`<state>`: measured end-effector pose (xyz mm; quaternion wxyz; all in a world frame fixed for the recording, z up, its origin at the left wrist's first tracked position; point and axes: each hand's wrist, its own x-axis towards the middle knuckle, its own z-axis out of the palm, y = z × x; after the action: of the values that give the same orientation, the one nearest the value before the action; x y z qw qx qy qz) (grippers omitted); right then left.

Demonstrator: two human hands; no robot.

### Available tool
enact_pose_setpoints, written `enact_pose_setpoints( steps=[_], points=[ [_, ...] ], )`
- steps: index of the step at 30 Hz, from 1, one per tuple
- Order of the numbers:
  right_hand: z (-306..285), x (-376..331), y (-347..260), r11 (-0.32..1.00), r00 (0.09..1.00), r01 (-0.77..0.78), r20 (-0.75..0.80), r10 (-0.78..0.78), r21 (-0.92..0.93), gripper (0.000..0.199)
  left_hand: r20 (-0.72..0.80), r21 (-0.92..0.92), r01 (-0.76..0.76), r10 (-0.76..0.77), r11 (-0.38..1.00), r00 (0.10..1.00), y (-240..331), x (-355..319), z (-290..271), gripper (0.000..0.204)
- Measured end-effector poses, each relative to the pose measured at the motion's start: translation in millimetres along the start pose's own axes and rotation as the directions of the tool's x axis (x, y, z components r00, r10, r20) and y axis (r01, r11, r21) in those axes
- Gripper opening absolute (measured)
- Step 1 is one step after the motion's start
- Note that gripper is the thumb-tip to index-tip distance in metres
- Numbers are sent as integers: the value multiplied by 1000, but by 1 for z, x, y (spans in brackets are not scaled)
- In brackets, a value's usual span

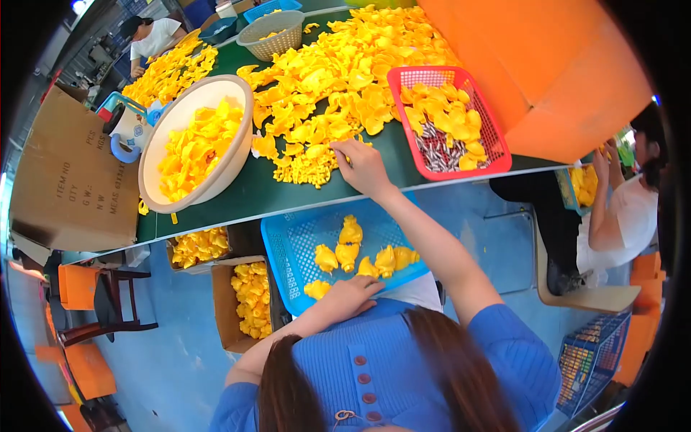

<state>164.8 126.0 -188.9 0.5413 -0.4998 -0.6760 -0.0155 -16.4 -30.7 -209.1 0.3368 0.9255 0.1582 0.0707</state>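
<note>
On green table (259, 189): right hand (362, 167), fingertips together at edge of yellow plastic pieces pile (338, 79), possibly pinching one. Left hand (348, 294) on lap, loosely curled, resting at blue basket (288, 248) rim beside yellow assembled pieces (360, 255). Red basket (497, 137) alongside.

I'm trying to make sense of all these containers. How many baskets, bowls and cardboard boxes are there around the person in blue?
Blue baskets: 2, one on the lap, one on the floor at right
Red basket: 1
Grey round basket: 1
Cream bowl: 1
Open cardboard boxes of yellow pieces under the table: 2
Total: 7
</note>
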Motion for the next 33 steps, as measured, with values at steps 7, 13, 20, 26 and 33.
enact_pose_setpoints(
  steps=[7,13,20,26,33],
  points=[
    [2,-2,1,1000,1000,1,13,-1,8,14,228,-275,-154,220,949,949,15,-29,-1,30],
    [5,-1,6,996,989,-47,-133,57,82,12,395,-161,32,35,986,918,16,-31,-9,18],
    [5,-1,11,991,968,-102,-219,118,83,12,651,-85,-19,70,996,756,12,-8,-23,23],
    [-2,-2,8,985,974,-146,-160,160,93,12,641,-184,-85,185,979,745,16,9,-16,20],
    [-4,0,7,975,967,-194,-145,208,109,13,733,61,-95,20,994,680,8,17,0,21]
  ],
)
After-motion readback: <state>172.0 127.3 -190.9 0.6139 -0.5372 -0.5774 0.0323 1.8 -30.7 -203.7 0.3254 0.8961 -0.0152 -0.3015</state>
